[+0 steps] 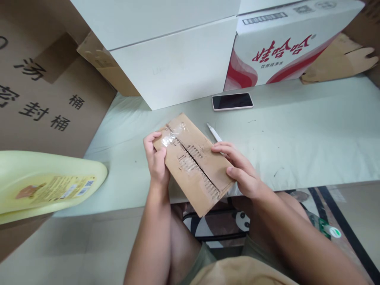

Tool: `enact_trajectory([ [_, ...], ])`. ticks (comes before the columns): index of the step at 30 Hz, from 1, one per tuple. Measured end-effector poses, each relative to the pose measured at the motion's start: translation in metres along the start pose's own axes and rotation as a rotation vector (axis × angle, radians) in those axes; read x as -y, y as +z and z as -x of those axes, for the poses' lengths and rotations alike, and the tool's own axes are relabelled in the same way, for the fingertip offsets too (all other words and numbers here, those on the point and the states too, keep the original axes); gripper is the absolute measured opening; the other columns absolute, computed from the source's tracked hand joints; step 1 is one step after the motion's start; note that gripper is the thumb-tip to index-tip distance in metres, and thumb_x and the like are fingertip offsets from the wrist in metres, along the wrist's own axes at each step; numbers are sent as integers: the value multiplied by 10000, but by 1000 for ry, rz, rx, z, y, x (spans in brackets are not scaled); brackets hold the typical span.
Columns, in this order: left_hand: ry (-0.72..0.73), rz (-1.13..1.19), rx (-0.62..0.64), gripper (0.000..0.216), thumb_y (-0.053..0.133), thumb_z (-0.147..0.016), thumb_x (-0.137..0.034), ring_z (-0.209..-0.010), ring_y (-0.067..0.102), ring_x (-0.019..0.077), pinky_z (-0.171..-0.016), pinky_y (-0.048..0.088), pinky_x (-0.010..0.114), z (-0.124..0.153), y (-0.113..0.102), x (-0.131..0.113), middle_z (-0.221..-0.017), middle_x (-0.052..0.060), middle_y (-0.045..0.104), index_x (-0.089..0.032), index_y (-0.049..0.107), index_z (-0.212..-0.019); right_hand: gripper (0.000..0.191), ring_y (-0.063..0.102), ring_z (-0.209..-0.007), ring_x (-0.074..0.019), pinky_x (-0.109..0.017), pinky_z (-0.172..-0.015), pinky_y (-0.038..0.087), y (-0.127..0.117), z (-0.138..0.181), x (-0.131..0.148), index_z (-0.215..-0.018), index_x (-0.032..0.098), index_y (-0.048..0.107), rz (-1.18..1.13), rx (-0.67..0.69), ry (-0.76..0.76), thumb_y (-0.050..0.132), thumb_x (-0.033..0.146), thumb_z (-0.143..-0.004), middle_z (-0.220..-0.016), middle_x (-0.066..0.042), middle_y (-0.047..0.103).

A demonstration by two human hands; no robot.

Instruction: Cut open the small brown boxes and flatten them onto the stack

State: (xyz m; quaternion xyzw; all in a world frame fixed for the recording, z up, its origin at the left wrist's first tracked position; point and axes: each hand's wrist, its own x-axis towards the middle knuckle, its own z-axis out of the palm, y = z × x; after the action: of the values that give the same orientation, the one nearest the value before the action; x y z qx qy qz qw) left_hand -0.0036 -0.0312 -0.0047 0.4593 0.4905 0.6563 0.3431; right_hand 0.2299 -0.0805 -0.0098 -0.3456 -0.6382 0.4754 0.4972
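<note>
Between my two hands is a brown cardboard box [181,174], tilted over the front part of the cloth-covered table. A dark seam runs along its top face, with torn, ridged paper on both sides and a patch of clear tape near the far left end. My left hand [156,158] grips the left end, thumb on the top face. My right hand [239,168] clasps the right side, with its thumb and fingers on the cardboard. A slim white pen-like tool [214,132] lies just beyond my right hand, its near end hidden by the fingers.
A phone [232,101] lies face up near tall white boxes [178,67] at the back. A red-and-white carton [276,51] stands beside them. On the left are a large brown carton [44,99] and a pale yellow jug [59,186]. The table's front edge [311,186] is close to my knees.
</note>
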Motion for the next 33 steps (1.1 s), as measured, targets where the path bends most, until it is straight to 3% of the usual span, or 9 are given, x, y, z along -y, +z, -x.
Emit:
enact_trajectory([
  [6,50,-32,-15,269,607,-812,-353,-884,558,208,-761,452,333,0,0,1,-1022,46,625,-235,591,-1054,502,625,-1246,-307,-527,-1130,476,-7,-1,-10,-1217,295,758,-6,-79,5,408,616,-1053,-1271,-93,683],
  [10,48,-25,-18,276,604,-818,-356,-917,566,208,-771,454,328,-1,-1,3,-1043,50,634,-234,594,-1066,349,666,-1007,-290,-494,-944,543,-20,-8,-19,-1025,258,789,376,-243,150,518,478,-1022,-1039,-100,717],
  [15,73,-26,-16,328,632,-798,-416,-940,571,223,-790,455,344,-4,-3,9,-1050,55,628,-232,588,-1066,395,620,-1055,-346,-513,-970,492,-23,-12,-29,-1216,232,793,905,-54,388,654,302,-854,-1146,-162,673],
  [18,76,-19,-9,344,649,-801,-441,-936,570,225,-793,457,349,-5,-4,12,-1055,54,621,-236,580,-1068,391,602,-889,-274,-394,-809,467,-18,-16,-26,-1233,220,752,972,53,503,603,263,-874,-1063,-139,668],
  [21,82,-14,-7,343,658,-799,-438,-906,569,221,-768,458,346,-5,-3,12,-1048,56,620,-232,581,-1063,358,540,-722,-215,-322,-656,367,-16,-22,-22,-1213,209,682,939,8,544,546,261,-887,-911,-82,655],
  [25,88,-24,-5,346,658,-824,-460,-858,567,215,-739,460,347,-3,-1,10,-1027,57,612,-230,578,-1071,229,453,-573,-182,-296,-589,317,-21,-28,-16,-1049,227,619,723,-264,472,478,253,-870,-624,27,502],
  [29,71,-39,5,382,654,-847,-516,-885,595,222,-766,488,353,-2,-1,12,-1043,59,625,-238,575,-1097,46,411,-539,-141,-288,-558,351,-25,-23,5,-900,251,555,488,-560,130,515,271,-910,-638,46,448],
  [31,66,-77,20,417,654,-858,-562,-916,612,224,-806,503,359,-1,-1,14,-1061,57,637,-243,579,-1117,67,443,-557,-136,-292,-557,386,-21,-18,25,-965,250,594,462,-612,-53,535,282,-959,-702,28,503],
  [33,88,-134,25,458,654,-869,-617,-969,625,229,-868,511,369,1,1,16,-1081,54,643,-247,586,-1129,175,485,-559,-140,-297,-542,417,-13,-14,48,-1117,248,651,503,-543,-137,530,260,-991,-745,8,569],
])
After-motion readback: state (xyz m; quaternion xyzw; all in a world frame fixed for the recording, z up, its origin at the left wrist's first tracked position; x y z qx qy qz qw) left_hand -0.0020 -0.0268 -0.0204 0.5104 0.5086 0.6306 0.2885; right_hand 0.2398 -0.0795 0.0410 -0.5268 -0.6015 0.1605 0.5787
